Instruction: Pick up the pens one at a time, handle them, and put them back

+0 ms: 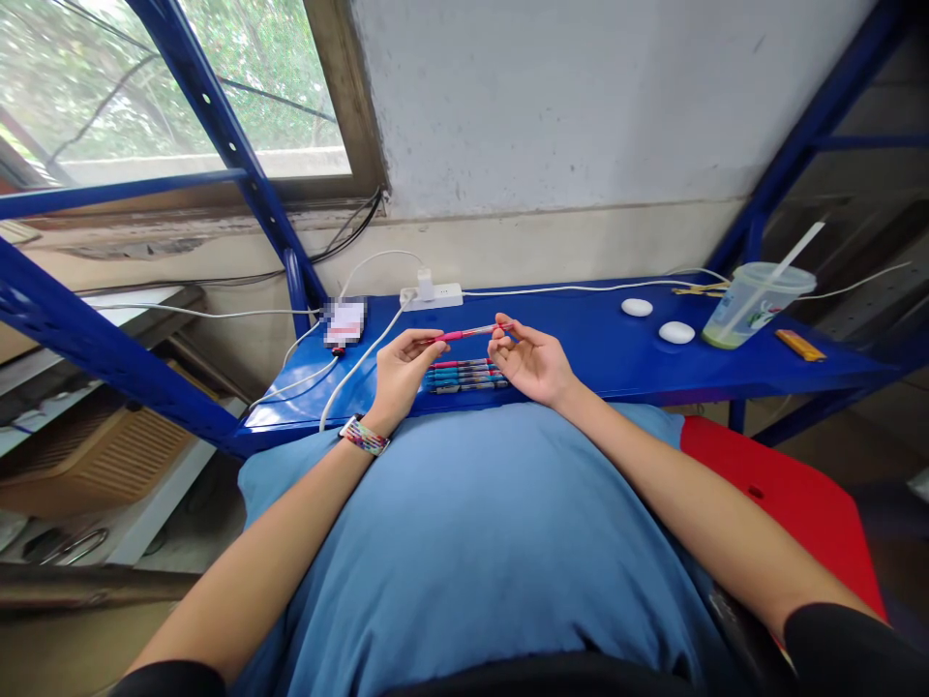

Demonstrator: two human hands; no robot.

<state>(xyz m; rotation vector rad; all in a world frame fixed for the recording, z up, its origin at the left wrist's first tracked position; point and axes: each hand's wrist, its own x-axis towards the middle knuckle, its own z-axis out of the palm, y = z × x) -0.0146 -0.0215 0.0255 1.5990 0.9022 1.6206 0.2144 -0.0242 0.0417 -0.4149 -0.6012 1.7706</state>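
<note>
A pink pen (464, 334) with a clear barrel stretches level between my two hands, a little above the blue table. My left hand (401, 373) pinches its left end between thumb and fingers. At the other end, my right hand (535, 361) grips the tip with thumb and index finger, its palm turned partly up. Below the held pen, several more pens (468, 374) lie side by side on the table, with pink, blue and dark parts. My hands cover some of their ends.
A white power strip (442, 295) with cables sits at the table's (581, 334) back edge. Two white oval objects (676, 333), a plastic cup (755, 305) with a straw and an orange packet (799, 346) stand right. A blurred-out white item (344, 322) lies left. Blue frame posts (254, 184) rise beside it.
</note>
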